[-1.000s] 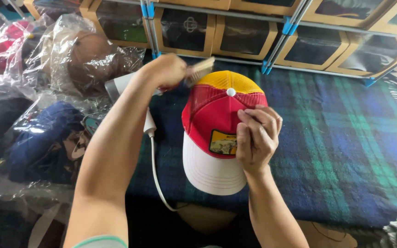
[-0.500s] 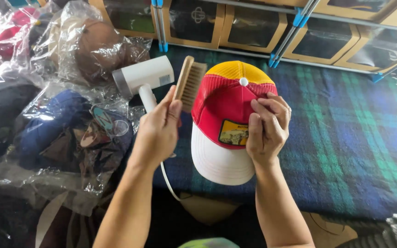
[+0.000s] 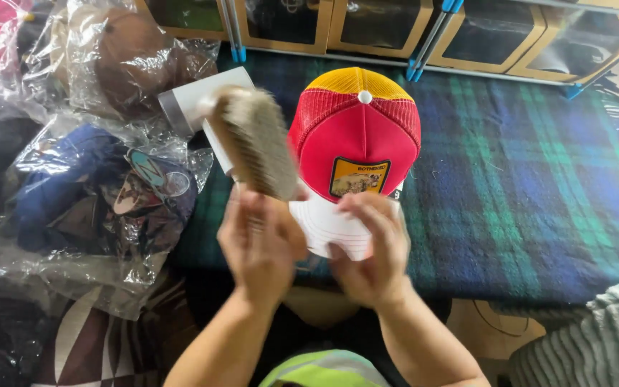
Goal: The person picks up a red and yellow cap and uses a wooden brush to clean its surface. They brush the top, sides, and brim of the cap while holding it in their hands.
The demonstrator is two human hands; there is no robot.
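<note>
A red and yellow mesh cap with a white brim and a yellow front patch lies on the plaid blanket, brim toward me. My right hand grips the white brim from the near side. My left hand holds a wooden brush by its lower end, bristles facing me, raised just left of the cap.
A white hair dryer lies behind the brush. Several caps wrapped in clear plastic are piled at the left. Clear-fronted storage boxes line the back. A striped cloth sits at the lower right.
My left hand has drawn back toward me and turned the brush bristles-up beside the cap. My right hand has slid from the cap's side panel down onto the brim.
</note>
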